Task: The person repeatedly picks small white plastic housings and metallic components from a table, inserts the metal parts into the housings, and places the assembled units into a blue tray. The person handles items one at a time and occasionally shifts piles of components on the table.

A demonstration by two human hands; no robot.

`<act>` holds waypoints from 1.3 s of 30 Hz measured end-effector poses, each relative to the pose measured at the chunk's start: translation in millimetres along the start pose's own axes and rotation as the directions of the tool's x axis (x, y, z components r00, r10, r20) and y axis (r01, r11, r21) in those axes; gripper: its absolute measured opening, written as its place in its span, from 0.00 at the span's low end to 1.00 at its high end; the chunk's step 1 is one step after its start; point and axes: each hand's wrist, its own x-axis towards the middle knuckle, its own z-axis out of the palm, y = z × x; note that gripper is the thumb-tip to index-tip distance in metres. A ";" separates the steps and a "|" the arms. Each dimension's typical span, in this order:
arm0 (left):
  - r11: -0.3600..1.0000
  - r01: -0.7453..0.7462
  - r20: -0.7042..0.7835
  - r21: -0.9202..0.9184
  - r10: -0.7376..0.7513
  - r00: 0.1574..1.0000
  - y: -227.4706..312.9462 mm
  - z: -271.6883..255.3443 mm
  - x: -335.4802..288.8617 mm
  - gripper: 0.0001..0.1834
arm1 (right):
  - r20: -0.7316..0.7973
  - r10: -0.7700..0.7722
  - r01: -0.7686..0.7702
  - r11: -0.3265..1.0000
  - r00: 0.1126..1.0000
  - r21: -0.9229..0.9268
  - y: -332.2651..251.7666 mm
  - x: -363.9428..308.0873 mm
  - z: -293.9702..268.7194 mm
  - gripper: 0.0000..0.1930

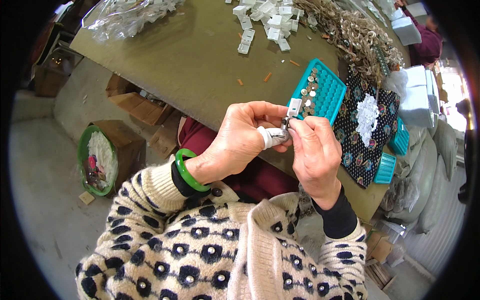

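Observation:
My left hand [236, 134] has its fingers closed around a small white plastic case [294, 107], which points upward between thumb and fingers. One finger of that hand has a white wrap [271, 137] on it, and a green bangle [186, 172] circles the wrist. A small dark, shiny piece [285, 123] sits at the lower end of the case. My right hand [317, 157] pinches close by; what its fingertips grip is too small to make out. Just beyond both hands, a teal tray [330, 89] with round hollows bears several small round discs [308, 95].
Clear plastic cases [274, 22] lie heaped at the table's far side, beside tangled cords [362, 37]. White scraps [367, 117] lie on a dark patterned cloth [352, 162]. Smaller teal trays [385, 169] stand right. A green basin [82, 167] is left. Someone in maroon [425, 42] is far right.

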 end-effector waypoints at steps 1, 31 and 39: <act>1.000 0.019 -0.001 -0.021 -0.019 1.000 0.9 0.1 -0.6 0.17 | 0.015 0.038 -0.038 0.999 0.999 0.007 -2.4 -1.2 -2.0 0.14; 0.993 0.054 0.108 -0.103 -0.043 0.993 3.2 -12.9 10.4 0.11 | 0.022 0.228 -0.221 0.962 0.974 -0.157 56.0 2.9 5.1 0.07; 0.965 0.154 0.193 -0.211 -0.113 0.975 10.6 -12.8 17.8 0.18 | -0.033 0.360 -0.341 0.906 0.932 0.252 45.1 7.9 -5.1 0.03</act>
